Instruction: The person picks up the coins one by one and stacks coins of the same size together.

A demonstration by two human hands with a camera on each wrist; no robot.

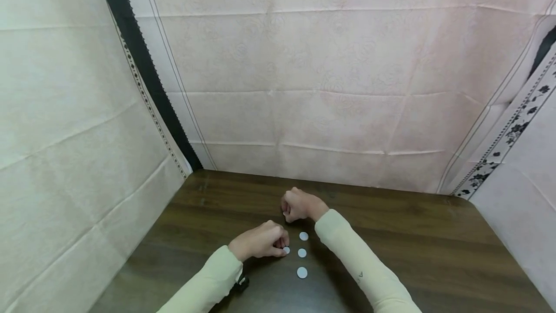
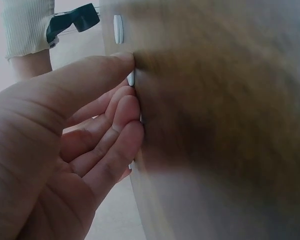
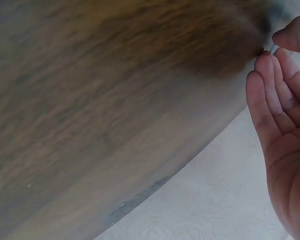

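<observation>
Three flat white discs lie on the table in a column: a far disc, a middle disc and a near disc. Just left of the middle one, my left hand pinches another white disc at the table surface. The left wrist view shows that disc edge-on between thumb and fingers. Beyond the column, my right hand is low over the table, its fingers curled. It pinches a small white disc, mostly hidden by thumb and fingers.
The dark wooden table ends at a pale patterned cloth hanging behind it. More cloth hangs at the left and right. A black strap device is on the left wrist.
</observation>
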